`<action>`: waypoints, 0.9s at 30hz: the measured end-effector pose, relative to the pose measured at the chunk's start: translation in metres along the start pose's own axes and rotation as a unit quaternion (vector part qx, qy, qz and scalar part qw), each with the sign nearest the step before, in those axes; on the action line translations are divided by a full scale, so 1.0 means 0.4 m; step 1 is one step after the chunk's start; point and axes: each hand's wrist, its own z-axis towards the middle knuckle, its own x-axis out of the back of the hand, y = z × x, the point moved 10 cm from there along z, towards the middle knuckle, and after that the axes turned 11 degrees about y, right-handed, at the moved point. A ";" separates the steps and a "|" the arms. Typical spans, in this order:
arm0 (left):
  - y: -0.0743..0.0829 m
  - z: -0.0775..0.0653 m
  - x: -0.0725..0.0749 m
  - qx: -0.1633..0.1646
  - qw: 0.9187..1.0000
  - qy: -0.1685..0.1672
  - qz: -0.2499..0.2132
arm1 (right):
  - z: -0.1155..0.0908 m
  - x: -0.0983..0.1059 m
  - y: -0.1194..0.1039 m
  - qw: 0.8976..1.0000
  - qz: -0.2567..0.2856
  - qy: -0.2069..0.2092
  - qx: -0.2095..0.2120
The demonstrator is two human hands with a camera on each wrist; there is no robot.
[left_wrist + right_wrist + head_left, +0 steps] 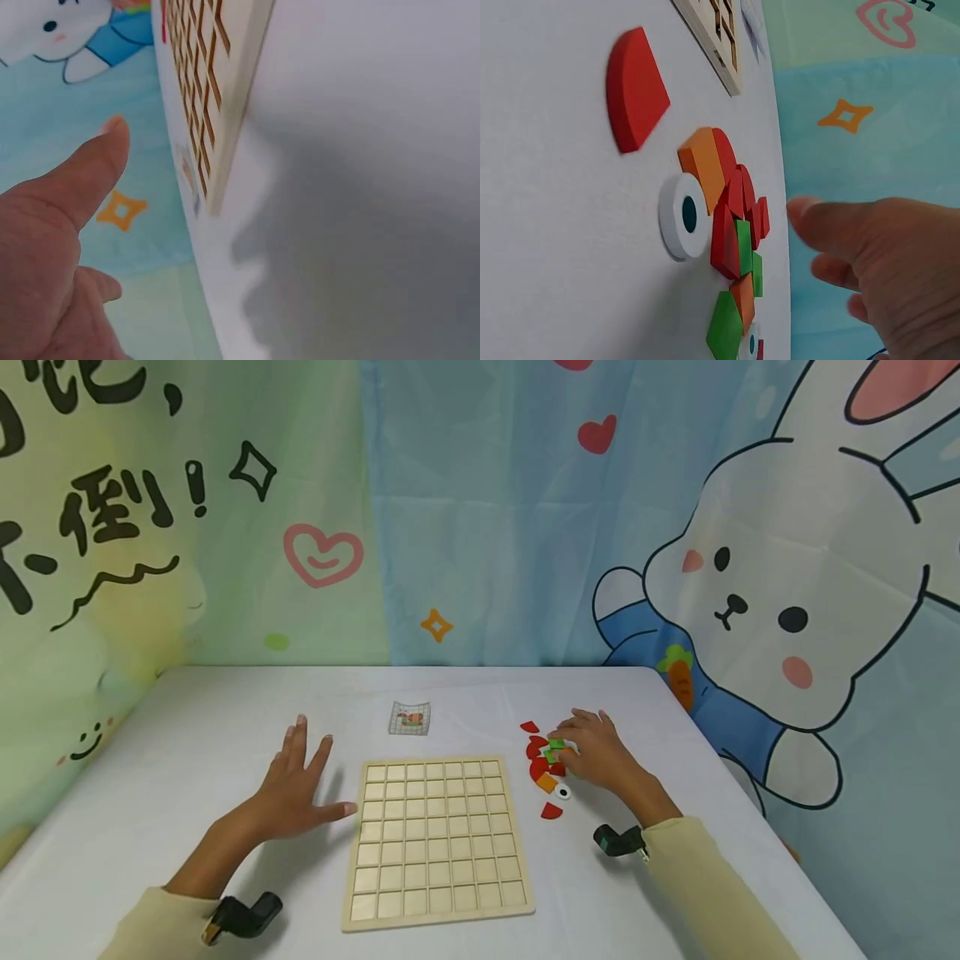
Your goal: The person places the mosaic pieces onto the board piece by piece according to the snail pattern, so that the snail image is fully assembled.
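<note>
My left hand (288, 789) hovers with spread fingers by the left edge of a wooden grid board (438, 837), its thumb tip close to the rim. Nothing is in it; in the left wrist view its thumb (97, 169) points out above the white table. To the board's right, my right hand (600, 758) reaches over a loose cluster of small blocks, fingers relaxed and bent slightly down. The right wrist view has red quarter-round blocks (636, 90), an orange block (703, 166), green blocks (724, 326) and a white eye disc (682, 216) below the hand. Its fingers partly hide the cluster.
A small gridded picture card (409, 718) lies behind the board. The white-covered table (225, 710) ends at a printed curtain (480, 527) with a cartoon rabbit. Black wrist cameras (247, 914) are strapped at both sleeves.
</note>
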 end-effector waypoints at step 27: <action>0.113 -0.102 -0.150 -0.048 0.970 -0.229 -0.065 | -0.061 -0.055 0.017 0.998 0.029 -0.043 -0.031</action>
